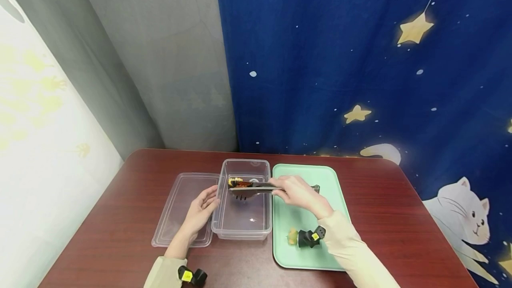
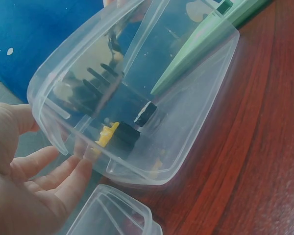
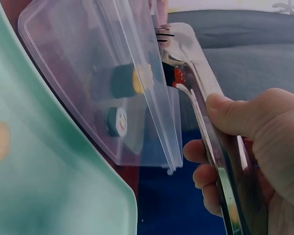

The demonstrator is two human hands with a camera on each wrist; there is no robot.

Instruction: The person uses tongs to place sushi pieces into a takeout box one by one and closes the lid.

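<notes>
My right hand [image 1: 298,194] grips metal tongs [image 3: 206,90] over a clear plastic box [image 1: 242,221]. Between the tongs' ends is a dark-wrapped sushi piece with a red topping [image 3: 179,75], near the box's rim. My left hand [image 2: 32,181] rests its fingers against the outside of the box's left wall, thumb apart from the other fingers. Inside the box lie a black-wrapped sushi piece with a yellow topping [image 2: 122,140] and a small round sushi roll [image 3: 117,121].
A clear lid [image 1: 178,212] lies left of the box, by my left forearm. Right of the box is a green tray [image 1: 290,257]. On it, a pale orange and green piece [image 1: 293,236] shows, partly hidden by the wrist camera. Curtains hang behind the dark red table [image 1: 384,217].
</notes>
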